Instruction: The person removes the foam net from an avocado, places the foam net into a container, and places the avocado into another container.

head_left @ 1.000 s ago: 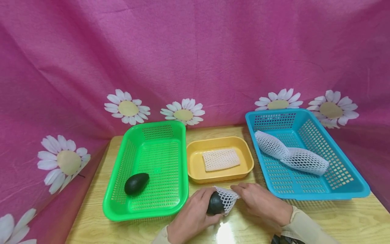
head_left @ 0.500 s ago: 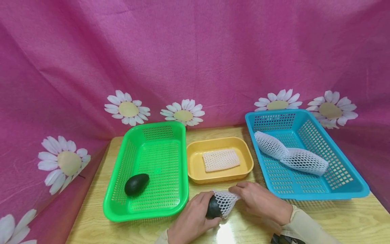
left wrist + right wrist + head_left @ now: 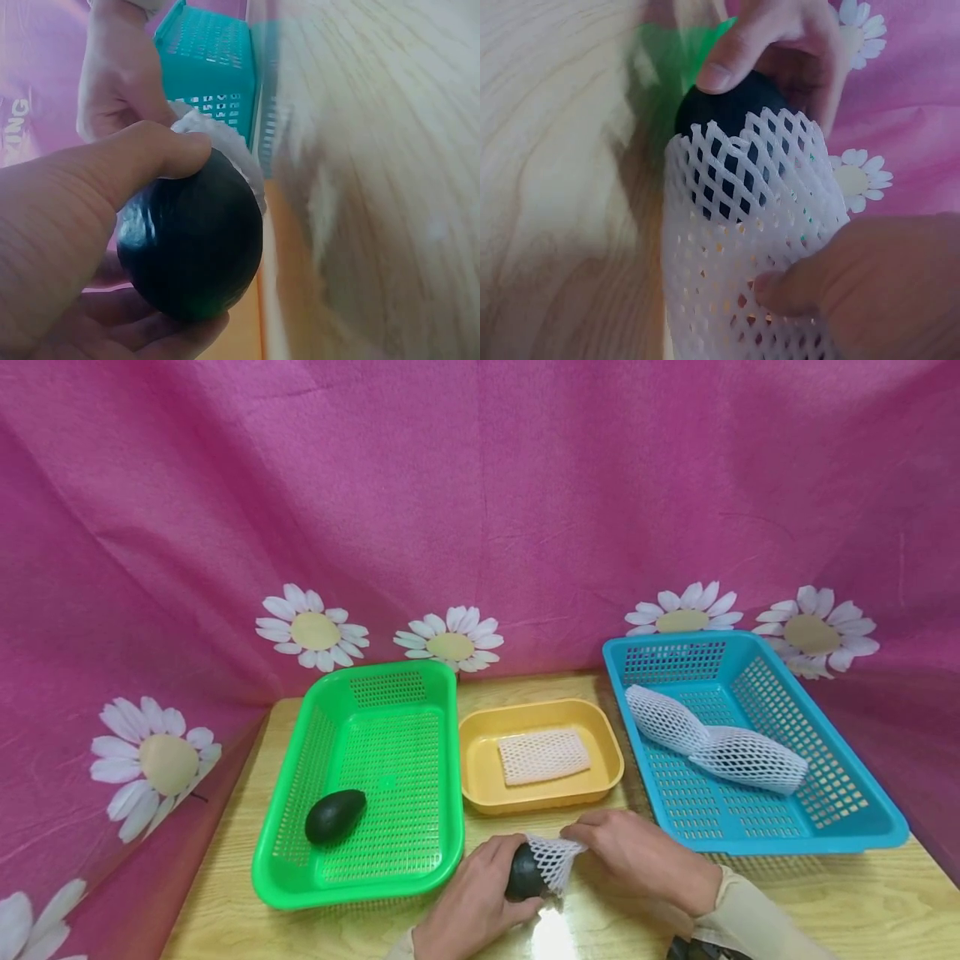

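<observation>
A dark avocado (image 3: pixel 524 872) sits partly inside a white foam net sleeve (image 3: pixel 556 858) above the near part of the table. My left hand (image 3: pixel 474 893) grips the avocado's bare end, thumb on one side and fingers on the other, as the left wrist view shows. The sleeve's far end is pinched in my right hand (image 3: pixel 637 856); in the right wrist view the thumb presses on the net (image 3: pixel 750 255), which stretches over the front of the avocado (image 3: pixel 727 109). The right hand's other fingers are mostly hidden there.
Another avocado (image 3: pixel 335 817) lies in the green basket (image 3: pixel 360 893) at left. A flat foam net (image 3: pixel 544 756) rests in the yellow tray (image 3: pixel 480 793). Two net-wrapped pieces (image 3: pixel 748 758) lie in the blue basket (image 3: pixel 780 842) at right. A pink flowered cloth (image 3: pixel 480 510) hangs behind.
The right hand has shifted slightly left with the sleeve's end, and the avocado has moved a little left in the left hand. The baskets and their contents stay put.
</observation>
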`<state>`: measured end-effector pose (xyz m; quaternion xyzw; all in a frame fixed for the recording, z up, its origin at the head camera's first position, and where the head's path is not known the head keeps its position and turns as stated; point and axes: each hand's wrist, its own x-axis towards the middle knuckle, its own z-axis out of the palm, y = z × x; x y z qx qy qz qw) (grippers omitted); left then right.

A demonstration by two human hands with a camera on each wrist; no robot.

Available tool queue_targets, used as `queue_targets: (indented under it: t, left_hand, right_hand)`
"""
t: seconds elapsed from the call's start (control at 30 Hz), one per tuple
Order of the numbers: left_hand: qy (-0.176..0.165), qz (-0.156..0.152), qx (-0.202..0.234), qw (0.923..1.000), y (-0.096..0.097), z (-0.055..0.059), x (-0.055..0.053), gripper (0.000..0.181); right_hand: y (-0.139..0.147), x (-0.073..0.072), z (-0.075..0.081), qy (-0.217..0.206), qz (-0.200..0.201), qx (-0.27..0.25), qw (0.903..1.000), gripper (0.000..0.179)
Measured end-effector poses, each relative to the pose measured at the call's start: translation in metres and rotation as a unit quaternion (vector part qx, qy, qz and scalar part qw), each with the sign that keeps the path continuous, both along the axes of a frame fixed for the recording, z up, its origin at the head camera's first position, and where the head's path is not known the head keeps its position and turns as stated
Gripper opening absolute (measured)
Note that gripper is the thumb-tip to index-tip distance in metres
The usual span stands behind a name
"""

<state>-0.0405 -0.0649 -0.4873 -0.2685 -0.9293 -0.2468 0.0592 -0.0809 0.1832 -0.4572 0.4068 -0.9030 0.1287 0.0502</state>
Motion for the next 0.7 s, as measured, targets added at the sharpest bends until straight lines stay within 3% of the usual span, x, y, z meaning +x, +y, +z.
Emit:
queue_targets:
  t: [0.37,0.7]
  left_hand:
    - [0.019,-0.002,0.014,0.9997,0.0,-0.008,-0.004,0.063]
    - [0.003,0.001,0.018,0.9998,0.001,-0.012,-0.007,0.062]
  right_hand:
    - [0.003,-0.003,0.012,0.051,-0.025,0.009,0.9983,0.041]
    - [0.007,-0.007,0.022,0.08,-0.022,-0.009,0.9965,0.045]
